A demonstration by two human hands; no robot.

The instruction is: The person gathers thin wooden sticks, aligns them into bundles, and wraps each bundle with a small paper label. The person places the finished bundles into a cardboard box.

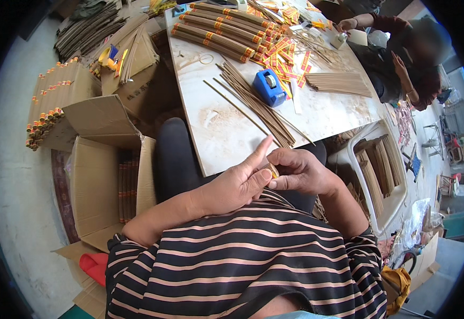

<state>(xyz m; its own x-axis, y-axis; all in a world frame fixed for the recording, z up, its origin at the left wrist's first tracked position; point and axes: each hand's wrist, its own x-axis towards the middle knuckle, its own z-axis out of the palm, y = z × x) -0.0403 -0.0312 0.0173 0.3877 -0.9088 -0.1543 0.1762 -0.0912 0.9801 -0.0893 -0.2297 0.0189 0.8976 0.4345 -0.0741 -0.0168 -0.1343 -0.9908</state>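
Close to my body, at the table's near edge, both hands meet around a bundle of brown incense sticks (274, 171), seen nearly end-on with a bit of orange-yellow at its end. My left hand (234, 183) is closed round it, thumb pressed on it and index finger stretched forward. The fingers of my right hand (303, 171) pinch its end; most of the bundle is hidden. Just beyond lie loose incense sticks (248, 98) and a blue tape dispenser (269, 87). Red-and-yellow paper labels (287, 61) are strewn behind the dispenser.
Labelled bundles (218, 34) lie stacked at the table's far side, with bare sticks (338, 84) at right. An open cardboard box (91, 186) holding bundles stands left, and more bundles (51, 101) are piled beyond. Right is a white bin (396, 204) of sticks. Another person (418, 58) sits far right.
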